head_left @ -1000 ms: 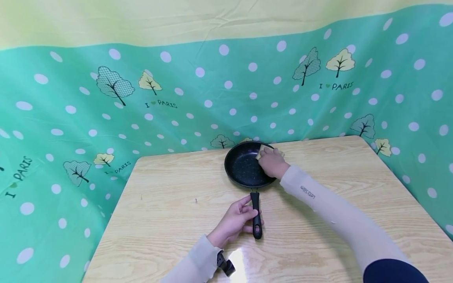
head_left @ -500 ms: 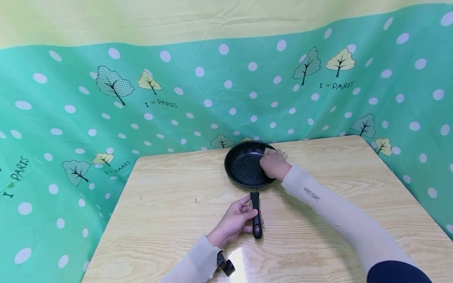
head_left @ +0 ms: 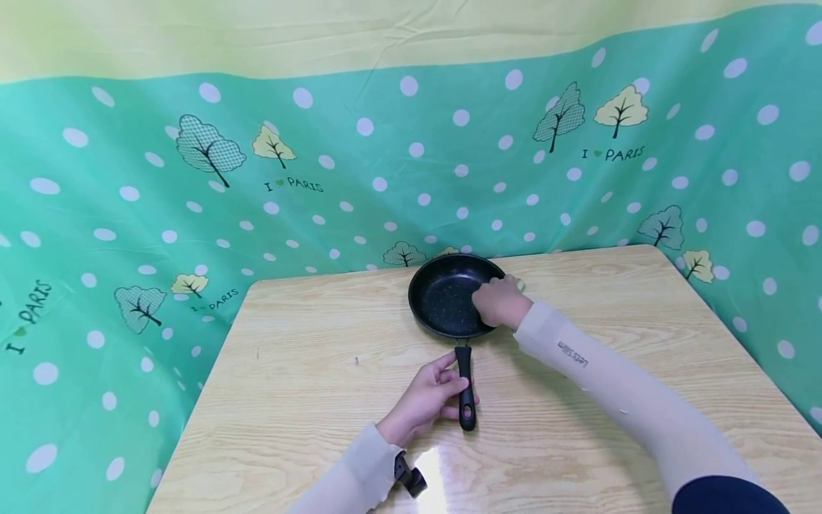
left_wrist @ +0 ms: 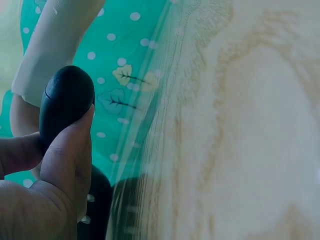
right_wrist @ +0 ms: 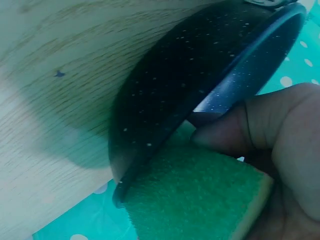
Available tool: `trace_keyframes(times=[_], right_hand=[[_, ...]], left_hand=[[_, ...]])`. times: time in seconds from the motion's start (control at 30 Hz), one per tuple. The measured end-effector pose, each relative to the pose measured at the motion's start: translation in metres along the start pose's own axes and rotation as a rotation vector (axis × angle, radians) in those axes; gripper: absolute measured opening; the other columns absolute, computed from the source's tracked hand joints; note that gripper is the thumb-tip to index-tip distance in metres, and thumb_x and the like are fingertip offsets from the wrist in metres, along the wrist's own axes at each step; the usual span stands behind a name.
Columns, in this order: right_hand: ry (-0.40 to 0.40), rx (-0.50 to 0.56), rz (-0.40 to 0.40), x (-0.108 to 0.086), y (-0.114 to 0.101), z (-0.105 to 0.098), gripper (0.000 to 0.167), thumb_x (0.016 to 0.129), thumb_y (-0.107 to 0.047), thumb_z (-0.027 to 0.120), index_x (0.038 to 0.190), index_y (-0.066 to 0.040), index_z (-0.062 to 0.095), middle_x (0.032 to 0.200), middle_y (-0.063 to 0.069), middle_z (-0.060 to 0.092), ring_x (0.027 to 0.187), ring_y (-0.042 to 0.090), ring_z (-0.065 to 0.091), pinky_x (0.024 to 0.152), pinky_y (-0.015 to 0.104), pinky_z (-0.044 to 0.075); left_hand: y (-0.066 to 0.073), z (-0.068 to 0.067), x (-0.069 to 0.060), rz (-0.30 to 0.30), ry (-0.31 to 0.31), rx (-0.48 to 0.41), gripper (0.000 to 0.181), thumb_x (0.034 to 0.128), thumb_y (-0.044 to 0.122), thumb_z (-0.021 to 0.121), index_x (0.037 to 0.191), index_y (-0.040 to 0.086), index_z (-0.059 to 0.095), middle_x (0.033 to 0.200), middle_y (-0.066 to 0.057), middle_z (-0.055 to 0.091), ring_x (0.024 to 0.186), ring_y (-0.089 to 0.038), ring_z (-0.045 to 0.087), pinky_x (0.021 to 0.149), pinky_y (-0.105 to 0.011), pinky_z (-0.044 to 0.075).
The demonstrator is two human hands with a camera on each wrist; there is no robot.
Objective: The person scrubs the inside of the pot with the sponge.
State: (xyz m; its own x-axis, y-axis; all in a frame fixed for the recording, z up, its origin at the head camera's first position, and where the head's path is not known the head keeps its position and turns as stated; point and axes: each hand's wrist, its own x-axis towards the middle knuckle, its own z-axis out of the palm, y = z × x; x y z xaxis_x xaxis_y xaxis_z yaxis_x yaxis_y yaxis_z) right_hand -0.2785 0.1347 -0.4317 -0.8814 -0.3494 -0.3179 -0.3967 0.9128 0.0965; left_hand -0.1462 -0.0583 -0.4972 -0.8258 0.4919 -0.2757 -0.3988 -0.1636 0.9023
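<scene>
A black speckled frying pan (head_left: 443, 296) sits near the back edge of the table, its handle (head_left: 467, 410) toward me. My left hand (head_left: 427, 396) grips that handle, thumb on top and fingers underneath; the left wrist view shows the handle's rounded end (left_wrist: 67, 95) between thumb and fingers. At the pan's right rim is my right hand (head_left: 501, 301), holding a sponge (right_wrist: 195, 195) with a green scouring face and a paler edge. In the right wrist view the sponge presses against the rim, partly inside the pan. Some fingers of the right hand are hidden behind it.
The light wood table (head_left: 308, 371) reaches out on both sides of the pan. A green dotted curtain (head_left: 334, 164) hangs close behind the table's back edge and along its sides. A black wrist strap (head_left: 409, 477) sits on my left wrist.
My right hand has shifted slightly right along the pan's right rim, and less of the sponge shows in the head view. The left hand keeps its grip on the handle.
</scene>
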Motion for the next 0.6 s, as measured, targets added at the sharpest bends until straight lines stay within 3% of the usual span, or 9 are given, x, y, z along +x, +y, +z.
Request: trace_keyframes(times=[0.43,0.6], right_hand=[[-0.085,0.067,-0.04,-0.009,0.001,-0.012,0.022,0.104,-0.012,0.059,0.118,-0.004,0.074,0.115,0.015,0.073,0.101,0.03,0.067,0.11,0.063,0.048],[-0.099,0.096,-0.061,-0.013,0.001,-0.015,0.021,0.105,-0.016,0.059,0.111,-0.006,0.076,0.103,0.01,0.073,0.087,0.025,0.063,0.103,0.058,0.054]], left_hand=[[0.001,-0.002,0.0,-0.011,-0.007,0.011,0.065,0.1055,-0.002,0.057,0.165,0.004,0.031,0.101,-0.01,0.063,0.093,-0.027,0.075,0.071,-0.039,0.069],[0.002,-0.001,0.0,-0.017,-0.011,0.012,0.065,0.1058,-0.002,0.057,0.165,0.004,0.032,0.102,-0.01,0.063,0.093,-0.026,0.075,0.071,-0.038,0.069]])
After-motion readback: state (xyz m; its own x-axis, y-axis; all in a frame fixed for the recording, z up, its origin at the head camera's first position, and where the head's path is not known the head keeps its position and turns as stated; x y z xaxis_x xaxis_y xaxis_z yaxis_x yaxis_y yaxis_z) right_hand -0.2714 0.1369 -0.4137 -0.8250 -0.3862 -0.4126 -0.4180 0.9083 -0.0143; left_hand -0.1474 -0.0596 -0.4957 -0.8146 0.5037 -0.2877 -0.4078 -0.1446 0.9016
